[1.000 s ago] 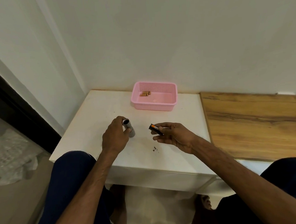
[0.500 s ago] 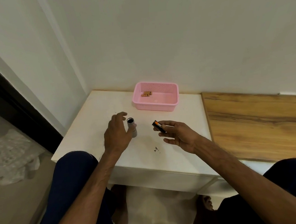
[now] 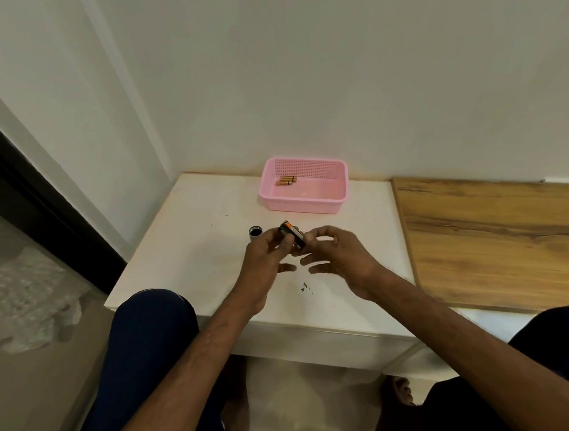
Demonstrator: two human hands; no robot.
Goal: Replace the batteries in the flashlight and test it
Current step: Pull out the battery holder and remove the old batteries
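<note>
Battery pack (image 3: 291, 234), black/orange: above counter (image 3: 185, 254), pinched betw. fingertips of 2 hands, L hand (image 3: 266, 261) & R hand (image 3: 337, 255).
Flashlight tube (image 3: 255, 234): upright on counter, open end up, just beside L hand.
Pink basket (image 3: 304, 201): back of counter, w/ loose batteries (image 3: 286, 180) inside.

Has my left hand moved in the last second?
Yes. The left hand left the flashlight tube and went right, to the battery holder in the right hand.
</note>
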